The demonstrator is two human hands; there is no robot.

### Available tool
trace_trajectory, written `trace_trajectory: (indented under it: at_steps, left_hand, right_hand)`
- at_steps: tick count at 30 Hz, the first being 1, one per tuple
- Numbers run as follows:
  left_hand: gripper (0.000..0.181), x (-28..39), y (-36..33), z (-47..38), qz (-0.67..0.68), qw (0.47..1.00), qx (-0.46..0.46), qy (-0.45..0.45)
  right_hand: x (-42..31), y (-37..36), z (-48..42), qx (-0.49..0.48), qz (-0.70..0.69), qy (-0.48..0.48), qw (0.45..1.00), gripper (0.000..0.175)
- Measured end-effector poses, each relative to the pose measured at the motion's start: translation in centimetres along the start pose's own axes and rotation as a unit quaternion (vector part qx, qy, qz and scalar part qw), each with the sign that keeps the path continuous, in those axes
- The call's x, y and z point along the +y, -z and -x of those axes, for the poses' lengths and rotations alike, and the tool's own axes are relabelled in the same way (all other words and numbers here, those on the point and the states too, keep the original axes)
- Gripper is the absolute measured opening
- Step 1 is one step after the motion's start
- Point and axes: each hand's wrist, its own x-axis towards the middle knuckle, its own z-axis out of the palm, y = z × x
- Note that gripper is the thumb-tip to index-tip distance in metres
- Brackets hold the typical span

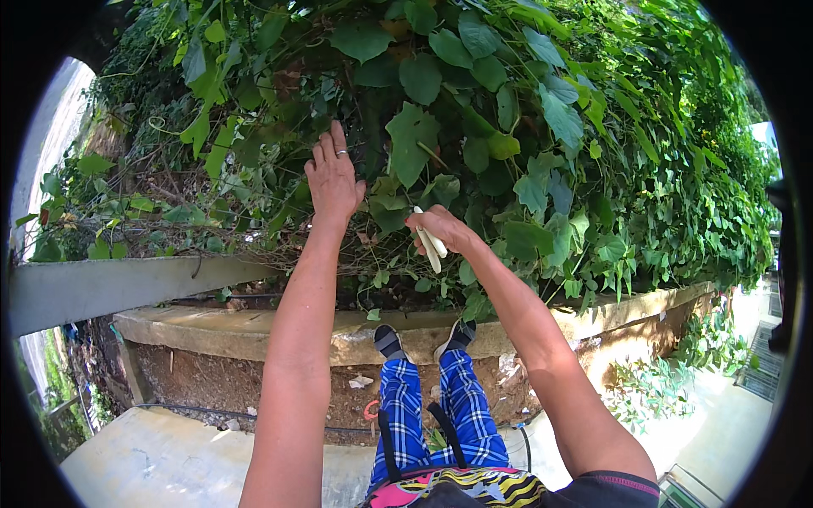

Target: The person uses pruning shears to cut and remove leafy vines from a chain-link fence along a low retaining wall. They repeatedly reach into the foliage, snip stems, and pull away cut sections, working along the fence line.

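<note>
My left hand [333, 174], with a ring on one finger, reaches up into a dense tangle of leafy green vines [416, 136]. Its fingers are extended, and no held object shows in it. Lower and to the right, my right hand [444, 228] grips a hand tool with two pale handles [432, 246], like pruning shears. The handles lie close together and point down towards me; fingers and leaves hide the tool's working end. Broad lobed leaves hang just above and beside this hand. Thin dry stems [254, 238] run below my left hand.
My shoes stand on a narrow concrete ledge [209, 333] along the vines. A grey beam [127, 286] juts in from the left. Bare soil [216, 381], a black hose [190, 408] and a concrete floor [152, 463] lie below the ledge. Metal grating [759, 359] is at right.
</note>
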Motion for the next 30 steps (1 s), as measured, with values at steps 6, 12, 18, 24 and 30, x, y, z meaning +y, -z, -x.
trace_trajectory:
  at_steps: [6, 12, 18, 24, 30]
  left_hand:
    - [0.107, 0.0, 0.1, 0.1, 0.02, 1.0, -0.004, 0.001]
    - [0.107, 0.0, 0.2, 0.3, 0.011, 1.0, 0.0, -0.008]
    - [0.105, -0.2, 0.2, 0.3, 0.024, 1.0, 0.002, -0.015]
    - [0.103, -0.4, -0.1, 0.2, 0.02, 0.999, 0.018, -0.022]
    - [0.102, -0.2, -0.1, 0.2, 0.048, 0.999, 0.004, -0.017]
  right_hand:
    - [-0.3, -0.3, -1.3, 0.009, -0.035, -0.03, 0.999, 0.029]
    - [-1.0, -0.7, -1.8, 0.036, -0.031, -0.021, 0.999, 0.029]
    - [-1.4, -0.8, -1.4, 0.054, -0.008, -0.016, 0.998, 0.027]
    - [0.4, -0.1, -0.8, 0.033, -0.021, 0.036, 0.999, 0.025]
    - [0.0, -0.4, -1.5, 0.061, 0.031, 0.028, 0.997, 0.023]
